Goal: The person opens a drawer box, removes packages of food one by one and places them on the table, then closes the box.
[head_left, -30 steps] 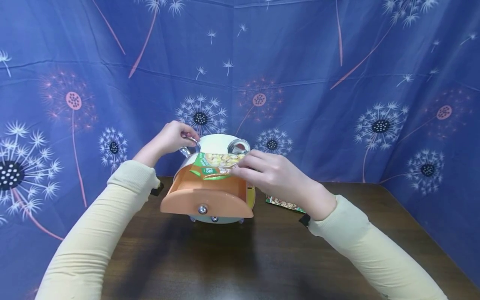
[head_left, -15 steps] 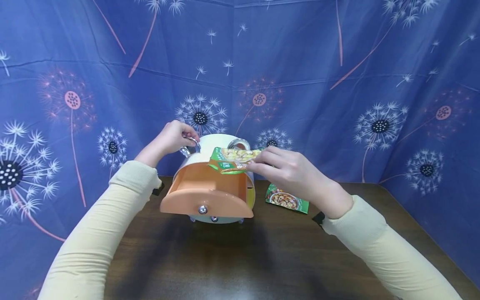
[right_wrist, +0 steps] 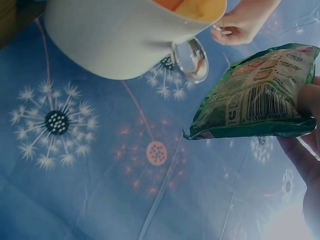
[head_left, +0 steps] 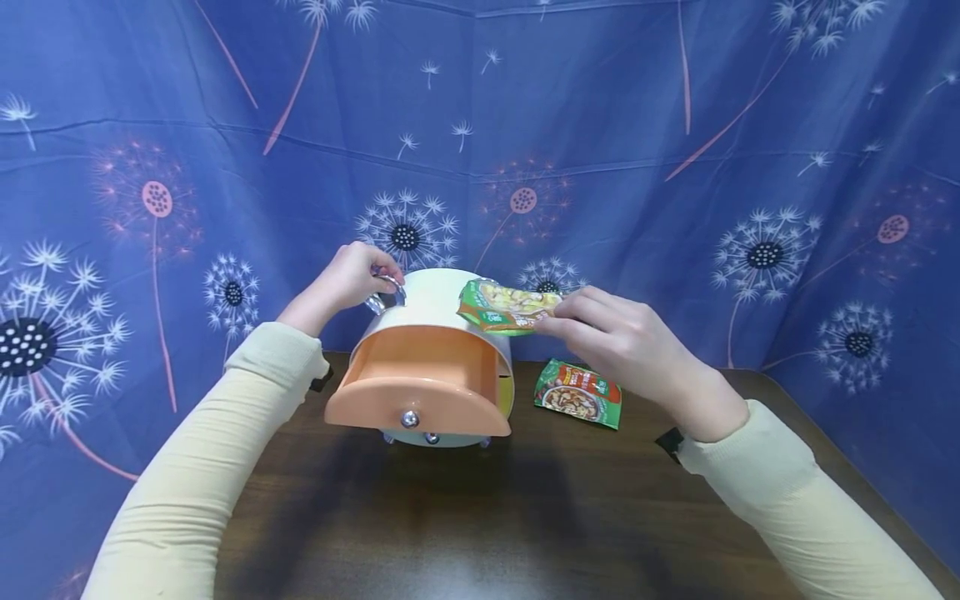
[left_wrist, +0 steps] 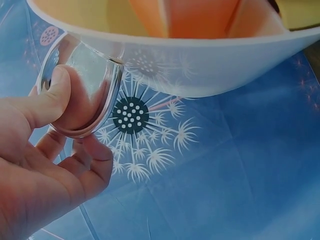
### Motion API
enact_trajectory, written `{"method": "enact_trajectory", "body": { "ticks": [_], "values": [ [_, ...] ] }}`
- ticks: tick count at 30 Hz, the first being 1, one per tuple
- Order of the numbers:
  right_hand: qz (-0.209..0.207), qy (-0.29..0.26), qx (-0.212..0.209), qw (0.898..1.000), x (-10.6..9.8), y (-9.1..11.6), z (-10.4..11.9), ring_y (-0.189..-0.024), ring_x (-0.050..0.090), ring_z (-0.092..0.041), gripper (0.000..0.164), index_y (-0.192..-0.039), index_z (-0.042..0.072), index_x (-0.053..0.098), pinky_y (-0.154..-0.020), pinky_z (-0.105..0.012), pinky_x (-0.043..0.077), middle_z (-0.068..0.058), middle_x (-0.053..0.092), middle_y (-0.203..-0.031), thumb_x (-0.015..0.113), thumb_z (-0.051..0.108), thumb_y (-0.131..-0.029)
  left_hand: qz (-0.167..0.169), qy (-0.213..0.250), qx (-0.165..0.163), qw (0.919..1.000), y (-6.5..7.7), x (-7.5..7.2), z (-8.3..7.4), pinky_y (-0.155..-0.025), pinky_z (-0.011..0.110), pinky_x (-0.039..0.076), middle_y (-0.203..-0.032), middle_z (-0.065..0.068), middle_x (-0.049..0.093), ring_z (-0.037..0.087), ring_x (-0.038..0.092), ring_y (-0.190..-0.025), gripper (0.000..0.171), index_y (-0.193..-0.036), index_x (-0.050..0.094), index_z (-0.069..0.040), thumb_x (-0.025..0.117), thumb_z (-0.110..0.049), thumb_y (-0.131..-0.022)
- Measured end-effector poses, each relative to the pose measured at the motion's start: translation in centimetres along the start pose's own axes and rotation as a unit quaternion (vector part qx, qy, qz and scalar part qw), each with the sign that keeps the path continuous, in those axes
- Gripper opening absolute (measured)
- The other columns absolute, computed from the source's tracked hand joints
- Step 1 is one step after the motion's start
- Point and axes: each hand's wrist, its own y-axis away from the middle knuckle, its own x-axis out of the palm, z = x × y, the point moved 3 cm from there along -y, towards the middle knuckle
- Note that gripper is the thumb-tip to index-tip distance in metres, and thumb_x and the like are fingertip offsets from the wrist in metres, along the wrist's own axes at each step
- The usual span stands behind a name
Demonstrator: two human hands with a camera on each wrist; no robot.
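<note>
"What's on your remote feed, left first?"

"My left hand (head_left: 351, 275) pinches the chrome ring (left_wrist: 92, 70) on the white box (head_left: 435, 292); tugging could tip it."

"Middle?"

"The orange drawer (head_left: 420, 404) juts out in front, where a knock might shift it."

"Right?"

"The green packet (head_left: 498, 308) is in the air by the box's right side, its end pinched in my right hand (head_left: 626, 337); a loose pinch could drop it near the second packet (head_left: 577, 393) on the table (head_left: 420, 533)."
</note>
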Motion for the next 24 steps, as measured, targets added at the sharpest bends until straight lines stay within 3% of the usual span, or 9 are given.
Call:
{"method": "enact_trajectory", "body": {
  "ticks": [11,24],
  "values": [
    [0.011,0.014,0.026,1.000,-0.6,2.3,-0.7,-0.078,0.060,-0.016,0.029,-0.099,0.008,0.071,-0.059,-0.030,0.051,-0.004,0.065,-0.088,0.043,0.005,-0.093,-0.012,-0.011,0.007,0.9998,0.0,0.0,0.0,-0.080,0.039,0.044,-0.088,0.007,0.063,0.022,0.053,-0.089,0.010,-0.087,0.075,-0.012,0.075,-0.008,-0.078],
    [-0.025,0.025,0.059,0.998,-1.4,5.3,-1.9,-0.071,0.059,-0.019,0.029,-0.094,0.006,0.073,-0.057,-0.032,0.049,-0.006,0.064,-0.082,0.044,0.010,-0.095,-0.030,-0.012,0.019,0.9993,0.1,0.1,0.2,-0.079,0.038,0.041,-0.085,0.007,0.058,0.022,0.050,-0.086,0.011,-0.086,0.075,-0.013,0.077,-0.008,-0.076]
  ]
}}
